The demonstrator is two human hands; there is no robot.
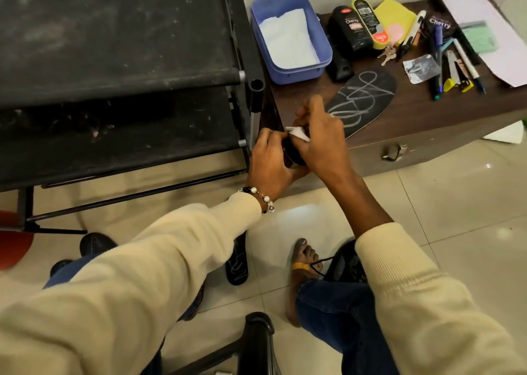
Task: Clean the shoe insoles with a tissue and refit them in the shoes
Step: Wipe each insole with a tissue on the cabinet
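Cream sleeves fill the foreground, both arms reaching forward to one meeting point. At that point the left hand (269,158) curls its fingers round a dark insole (291,153), mostly hidden between the two hands. The right hand (319,135) pinches a white tissue (298,133) against it, fingers bent over the top.

Just beyond the grip, a second insole (365,99) with pale squiggles lies flat on the brown cabinet (413,118), its end overhanging the cabinet's edge. A third insole (238,266) lies on the tiled floor below the grip, partly under the left sleeve. Three insoles, then, counted.

Further beyond the grip, a blue tub (291,36) holds more white tissue. Right of the tub lie two polish bottles (353,29), a yellow cloth (395,15), keys (387,54), a scatter of pens (456,61) and white paper (484,29).

Left of the grip stands a black rack (119,61), its post close beside the left hand's knuckles. Below the right forearm, a dark shoe (348,263) sits next to a bare foot (303,263) in a sandal; another dark shoe (95,243) shows under the left sleeve.
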